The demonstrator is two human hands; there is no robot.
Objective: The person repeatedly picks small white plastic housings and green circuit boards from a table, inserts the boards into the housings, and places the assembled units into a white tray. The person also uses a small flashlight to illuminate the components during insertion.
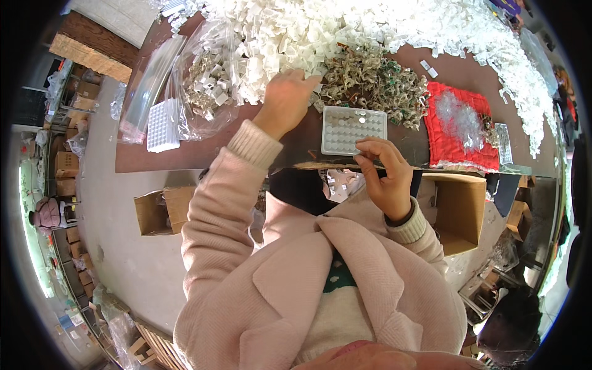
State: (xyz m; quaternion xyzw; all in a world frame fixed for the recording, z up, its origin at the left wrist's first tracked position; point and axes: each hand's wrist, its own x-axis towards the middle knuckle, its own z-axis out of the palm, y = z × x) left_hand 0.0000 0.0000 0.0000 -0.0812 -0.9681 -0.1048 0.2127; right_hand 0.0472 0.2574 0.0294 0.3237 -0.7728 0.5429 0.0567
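My left hand (287,103) reaches into the near edge of a big heap of small white translucent plastic pieces (277,40). Its thumb and fingers stand apart, with the tips against the heap. Just right of it is a pile of small metallic and clear trinkets (376,83), some with green bits. In front of that pile a clear compartmented tray (354,132) lies flat near the table edge, with small round pieces in several top cells. My right hand (387,176) is at the tray's near right edge, thumb and forefinger pinched together. What they pinch, if anything, is too small to make out.
On the brown table (407,148), a clear plastic bag (209,86) of trinkets and a white gridded tray (163,126) lie left. A red cloth (462,126) with clear bits lies right. Cardboard boxes (459,213) stand below the table. A dark-haired person (510,324) is at lower right.
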